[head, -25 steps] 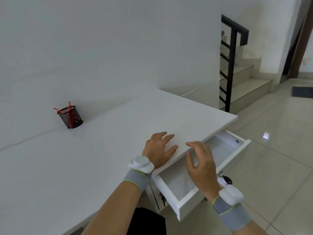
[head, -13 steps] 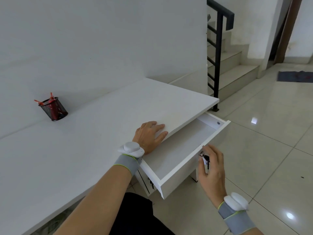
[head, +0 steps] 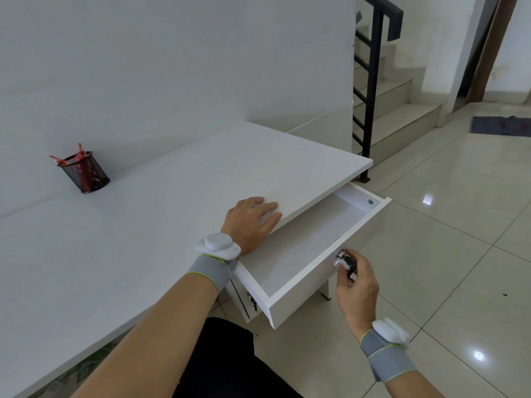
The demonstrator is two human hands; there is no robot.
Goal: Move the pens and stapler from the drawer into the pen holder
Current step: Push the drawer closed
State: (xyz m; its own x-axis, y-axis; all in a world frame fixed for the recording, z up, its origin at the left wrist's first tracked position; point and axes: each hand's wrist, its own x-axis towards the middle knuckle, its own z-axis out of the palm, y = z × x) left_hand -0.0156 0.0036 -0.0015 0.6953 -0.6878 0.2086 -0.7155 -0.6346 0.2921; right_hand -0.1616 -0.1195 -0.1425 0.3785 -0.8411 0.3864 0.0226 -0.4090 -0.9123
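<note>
The white drawer (head: 298,280) stands pulled out under the desk's right end, and the part I can see inside holds nothing. My right hand (head: 356,285) grips the keys and key fob (head: 346,261) hanging at the drawer's front. My left hand (head: 253,224) lies flat, fingers spread, on the white desk top (head: 161,231) near its front edge. Far left on the desk stands the black mesh pen holder (head: 84,173) with red pens (head: 79,152) sticking out and red items inside. The stapler cannot be made out.
A lower drawer with a key (head: 253,304) sits beneath the open one. A black stair railing (head: 373,81) and steps rise behind the desk's right end. Glossy tiled floor (head: 445,254) spreads to the right, with a dark mat (head: 500,126) far back.
My right hand left the space above the drawer, dropped to its front face and closed on the keys. My left hand stayed flat on the desk. The camera shifted.
</note>
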